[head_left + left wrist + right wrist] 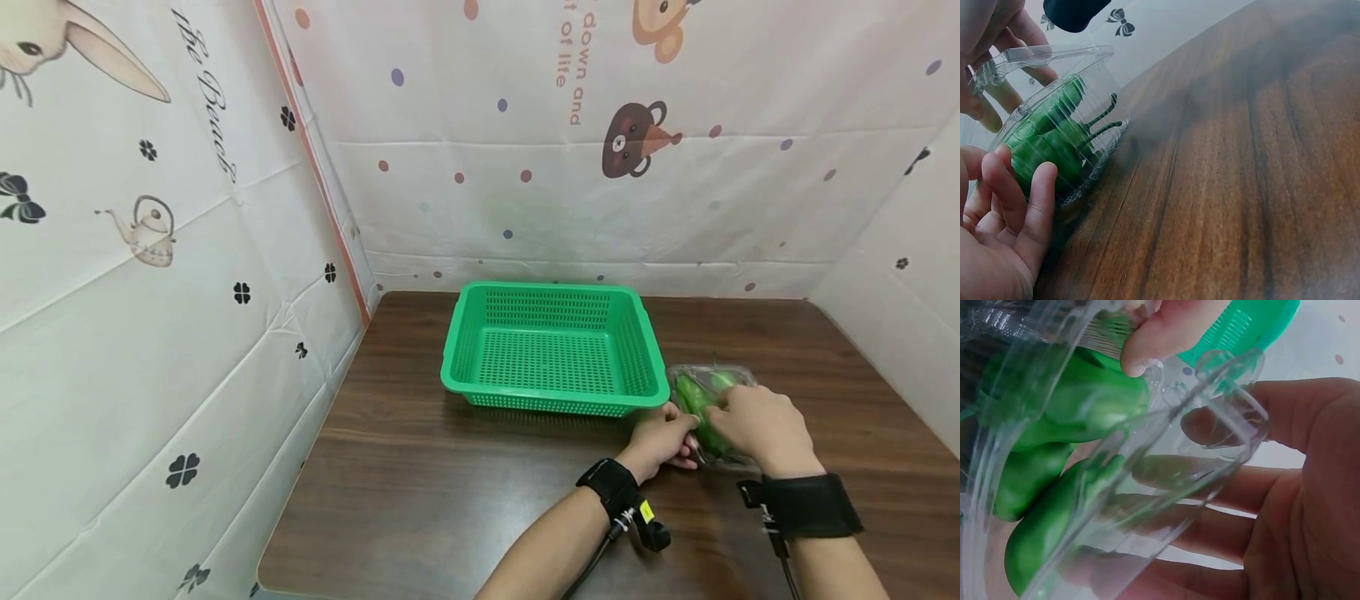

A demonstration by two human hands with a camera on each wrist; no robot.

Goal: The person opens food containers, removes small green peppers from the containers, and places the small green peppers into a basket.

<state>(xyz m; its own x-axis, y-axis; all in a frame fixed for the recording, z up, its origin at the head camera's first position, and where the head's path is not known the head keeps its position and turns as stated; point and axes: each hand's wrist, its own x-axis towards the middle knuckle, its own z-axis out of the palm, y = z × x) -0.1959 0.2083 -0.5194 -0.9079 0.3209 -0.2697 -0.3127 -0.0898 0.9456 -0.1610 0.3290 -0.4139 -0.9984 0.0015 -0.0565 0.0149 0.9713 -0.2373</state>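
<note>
A clear plastic container (741, 375) of green peppers (1054, 147) sits on the brown wood-grain table (420, 500), just to the right of the green basket (555, 396). My left hand (662, 437) pinches its rim on the near left side. My right hand (768, 427) is at the lid (1094, 53), thumb and fingers apart, the fingers fairly straight and seen through the clear plastic. Two pepper stems show through the wall. I wear a black band on each wrist; a small yellow tag (647, 510) sits by the left one, too small to read.

Behind the basket, the printed back sheet (450, 217) carries sideways lettering (577, 83): "down and" and, partly cut off, "t of life". On the left sheet (202, 358), slanting script (206, 96) reads "the Beach", near a rabbit and a teapot.
</note>
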